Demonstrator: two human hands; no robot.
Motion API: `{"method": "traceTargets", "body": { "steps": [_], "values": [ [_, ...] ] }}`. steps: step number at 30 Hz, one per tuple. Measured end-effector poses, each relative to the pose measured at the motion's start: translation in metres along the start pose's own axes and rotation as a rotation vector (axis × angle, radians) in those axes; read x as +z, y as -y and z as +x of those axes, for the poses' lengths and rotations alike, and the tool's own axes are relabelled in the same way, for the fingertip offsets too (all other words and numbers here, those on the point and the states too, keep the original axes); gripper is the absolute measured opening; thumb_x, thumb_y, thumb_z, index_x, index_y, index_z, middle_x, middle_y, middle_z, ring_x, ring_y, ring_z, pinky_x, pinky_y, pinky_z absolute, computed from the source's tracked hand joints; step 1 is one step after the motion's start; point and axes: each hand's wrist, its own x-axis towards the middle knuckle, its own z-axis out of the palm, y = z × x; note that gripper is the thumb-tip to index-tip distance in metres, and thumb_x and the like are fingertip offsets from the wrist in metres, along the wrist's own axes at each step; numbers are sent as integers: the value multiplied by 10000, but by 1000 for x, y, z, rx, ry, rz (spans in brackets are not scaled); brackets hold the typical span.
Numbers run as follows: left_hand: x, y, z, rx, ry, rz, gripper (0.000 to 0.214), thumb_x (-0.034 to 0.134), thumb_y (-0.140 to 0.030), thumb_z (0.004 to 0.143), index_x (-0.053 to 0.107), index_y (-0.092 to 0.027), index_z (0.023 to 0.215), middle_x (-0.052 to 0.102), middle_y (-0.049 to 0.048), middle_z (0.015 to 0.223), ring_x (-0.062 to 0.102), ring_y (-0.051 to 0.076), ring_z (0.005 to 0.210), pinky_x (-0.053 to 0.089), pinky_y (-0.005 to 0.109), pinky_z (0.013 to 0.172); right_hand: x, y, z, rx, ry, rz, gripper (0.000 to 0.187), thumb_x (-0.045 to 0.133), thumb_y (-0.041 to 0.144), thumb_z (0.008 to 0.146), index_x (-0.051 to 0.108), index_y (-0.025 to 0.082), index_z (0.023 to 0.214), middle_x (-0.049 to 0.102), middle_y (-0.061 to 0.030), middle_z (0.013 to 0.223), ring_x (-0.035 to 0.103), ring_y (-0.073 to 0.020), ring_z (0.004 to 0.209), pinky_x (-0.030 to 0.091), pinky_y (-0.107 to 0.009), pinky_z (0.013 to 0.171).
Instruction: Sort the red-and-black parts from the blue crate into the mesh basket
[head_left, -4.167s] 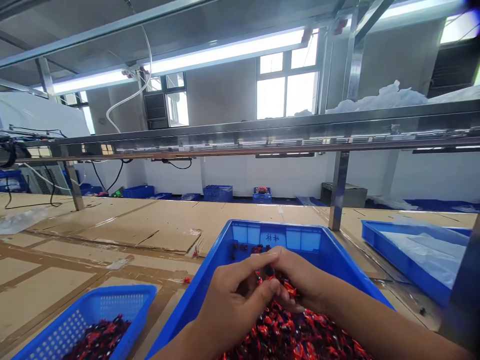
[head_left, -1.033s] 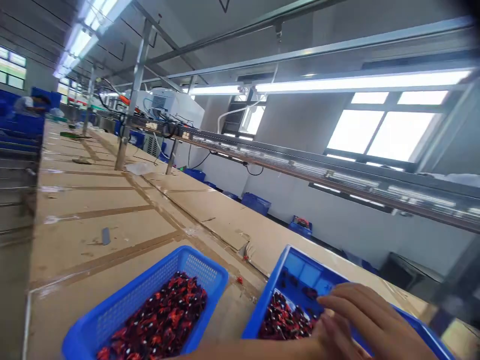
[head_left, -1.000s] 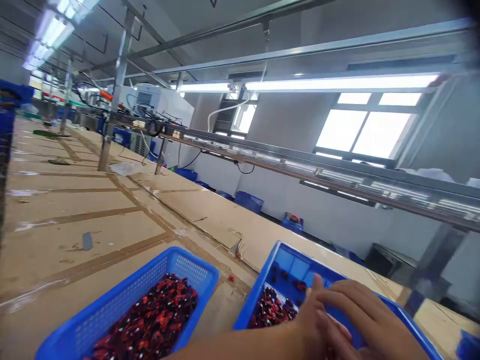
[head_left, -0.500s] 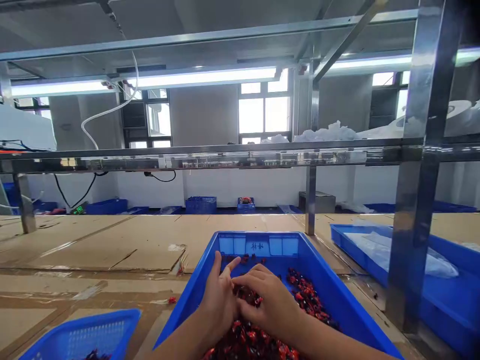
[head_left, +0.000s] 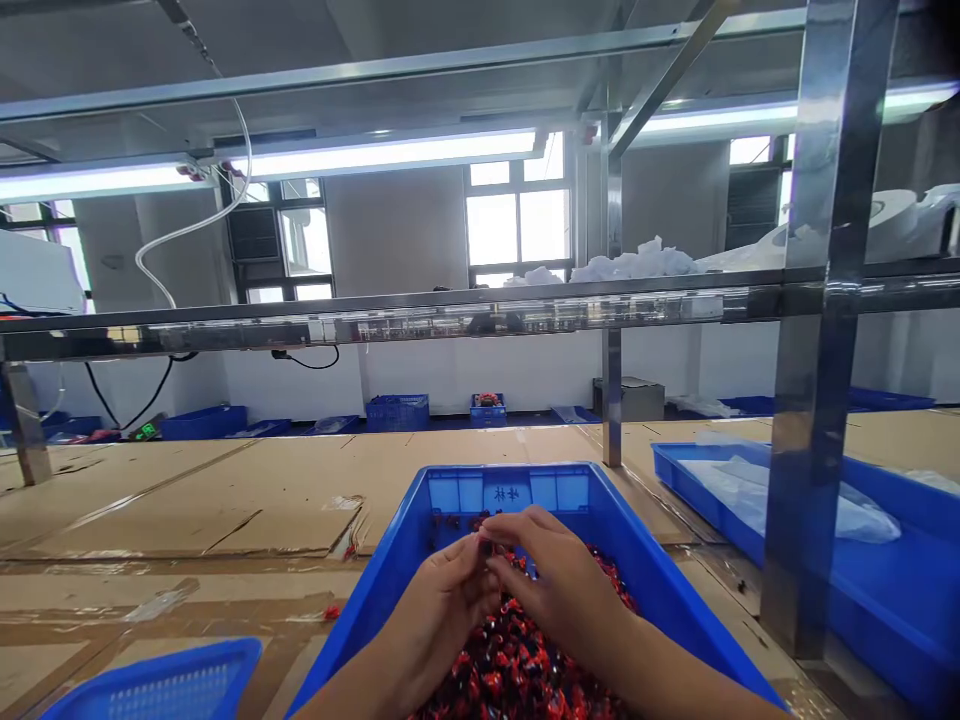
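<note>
**Hands pinched over a heap in a blue tray on a cardboard-topped bench**

The left hand [head_left: 442,600] and right hand [head_left: 559,585] are both narrow, fingertips pinched close together above a heap of small red-and-dark pieces [head_left: 510,660]. A dark bit shows at the fingertips, but whether it is held cannot be told. The heap lies in a blue plastic tray [head_left: 367,610] on the bench [head_left: 202,505], whose top is patched cardboard and tape. A stray red piece [head_left: 331,612] sits just outside the tray. A blue mesh basket [head_left: 165,690] stands at lower left, and a blue tray lined with plastic sheet [head_left: 712,500] stands right, beyond a steel upright [head_left: 814,400]. Blue crates [head_left: 397,412] line the far wall, beneath fluorescent tubes [head_left: 382,152] and bright windows [head_left: 517,225].
</note>
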Motion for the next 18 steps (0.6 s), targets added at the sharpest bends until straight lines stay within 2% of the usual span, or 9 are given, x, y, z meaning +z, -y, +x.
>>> {"method": "traceTargets", "body": {
  "steps": [4, 7, 9, 11, 14, 16, 18],
  "values": [
    [0, -2, 2, 29, 45, 50, 300, 671, -356, 860, 640, -187, 1106, 634, 32, 911, 587, 119, 793, 431, 238, 749, -5, 4, 0, -52, -52, 42, 321, 655, 83, 835, 637, 264, 1100, 682, -19, 950, 614, -192, 918, 517, -320, 816],
    [-1, -5, 1, 31, 1, 179, 392, 614, -498, 850, 636, -188, 1088, 633, 40, 881, 582, 157, 788, 424, 259, 704, -5, 5, 0, -138, -127, 58, 349, 645, 76, 835, 630, 273, 1123, 686, -11, 904, 605, -186, 864, 526, -304, 751],
    [-3, -4, -4, 31, -34, 468, 490, 528, -612, 835, 658, -168, 996, 642, 68, 866, 584, 206, 807, 434, 304, 717, -5, 5, -1, -179, -162, 73, 352, 640, 75, 833, 629, 265, 1130, 682, -20, 903, 606, -184, 856, 534, -297, 731],
    [-5, 1, -10, -1, -69, 930, 561, 504, -674, 795, 682, -160, 930, 653, 114, 918, 584, 281, 887, 439, 386, 796, -5, 7, -1, -198, -176, 87, 343, 632, 78, 838, 629, 261, 1128, 680, -28, 912, 613, -185, 862, 543, -297, 731],
    [-7, 16, -17, -141, -40, 1581, 707, 544, -731, 715, 698, -126, 1047, 622, 216, 1098, 523, 416, 1073, 378, 534, 928, -9, 9, -2, -193, -166, 92, 313, 627, 98, 851, 628, 265, 1116, 682, -31, 932, 623, -183, 867, 553, -301, 737],
    [-7, 27, -16, -204, 41, 1808, 858, 535, -771, 682, 654, -73, 1167, 582, 282, 1175, 474, 475, 1155, 342, 589, 967, -12, 10, -2, -188, -162, 95, 302, 628, 109, 856, 624, 269, 1113, 684, -30, 943, 626, -183, 876, 554, -307, 742],
    [-6, 36, -15, -227, 107, 1875, 934, 551, -791, 645, 609, -71, 1237, 562, 297, 1215, 507, 483, 1141, 368, 591, 959, -13, 9, -1, -182, -154, 91, 291, 628, 122, 861, 620, 269, 1112, 688, -29, 941, 626, -187, 884, 550, -319, 747]
  ]
}}
